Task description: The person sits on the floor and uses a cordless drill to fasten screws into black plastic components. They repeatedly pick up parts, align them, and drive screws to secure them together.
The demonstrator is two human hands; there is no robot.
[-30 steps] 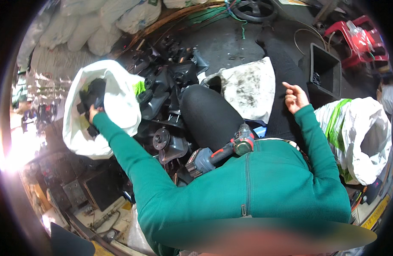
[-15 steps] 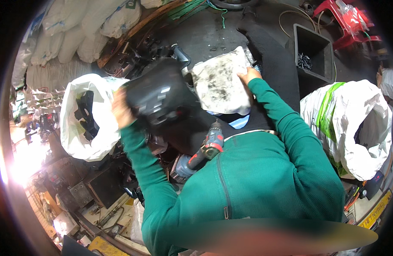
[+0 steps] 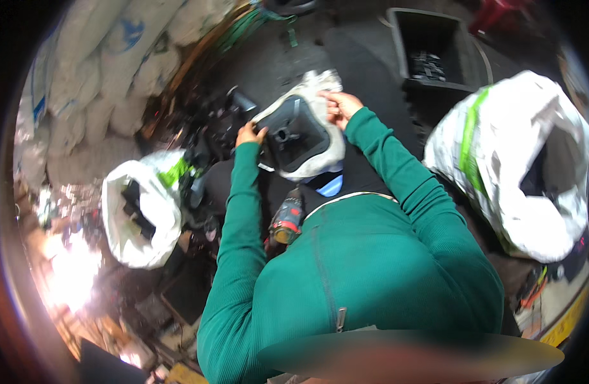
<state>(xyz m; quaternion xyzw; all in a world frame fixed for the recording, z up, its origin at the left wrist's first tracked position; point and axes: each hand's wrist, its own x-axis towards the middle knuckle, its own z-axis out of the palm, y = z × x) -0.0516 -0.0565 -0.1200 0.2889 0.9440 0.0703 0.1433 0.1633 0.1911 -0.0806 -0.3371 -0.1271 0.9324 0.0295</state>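
Observation:
A black moulded plastic shell [image 3: 301,148] lies with its hollow side up on a smudged white cloth [image 3: 329,157] over my lap. My left hand [image 3: 249,134] is closed on the shell's left rim, thumb inside the edge. At the upper right, the fingers of my right hand [image 3: 341,107] are curled on the cloth beside the shell. A cordless drill [image 3: 286,221] rests against my front, its bit pointing away from me. Something blue [image 3: 331,185] peeks out beneath the cloth.
An open white sack [image 3: 119,249] with black parts stands at left, and a larger white and green sack [image 3: 451,160] at right. Beyond is a grey bin [image 3: 461,82] holding small pieces. Dark parts [image 3: 201,128] pile up left of my lap; stuffed white sacks [image 3: 77,115] rise behind.
My left hand has brought the black shell from the left onto the white cloth, its hollow side now upward. My right hand stays by the cloth. The view has shifted.

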